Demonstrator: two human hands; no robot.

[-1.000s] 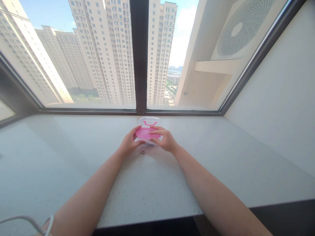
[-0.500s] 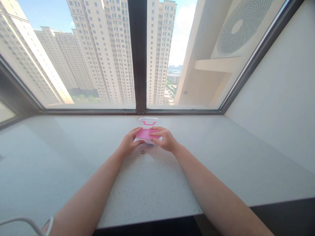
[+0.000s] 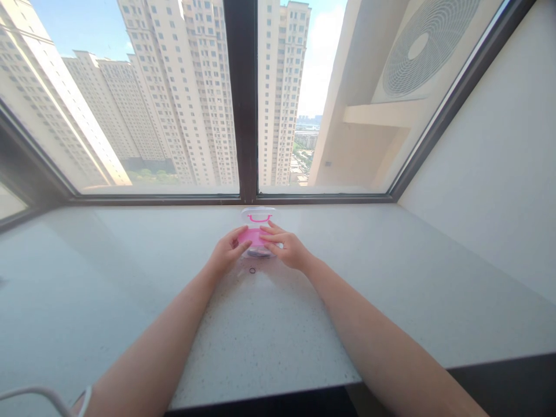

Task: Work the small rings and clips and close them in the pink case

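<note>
A small clear plastic case [image 3: 258, 219] with a pink lid and a pink handle rests on the pale speckled window ledge [image 3: 260, 330], close to the window frame. My left hand [image 3: 226, 252] grips its left side, thumb and fingers curled round the edge. My right hand [image 3: 286, 247] holds the right side, with its fingers laid over the pink lid. A tiny black ring [image 3: 252, 270], like a hair band, lies on the ledge just in front of the case, between my two wrists.
A dark window frame [image 3: 245, 116] with a central post runs behind the case. A white wall [image 3: 499, 174] bounds the ledge on the right. A white cable [image 3: 35, 397] crosses the near left corner. The ledge's dark front edge lies below.
The pink lid has tilted further toward the case and shows less of its face. Both hands stay on the case; my right fingers have shifted slightly left over the lid.
</note>
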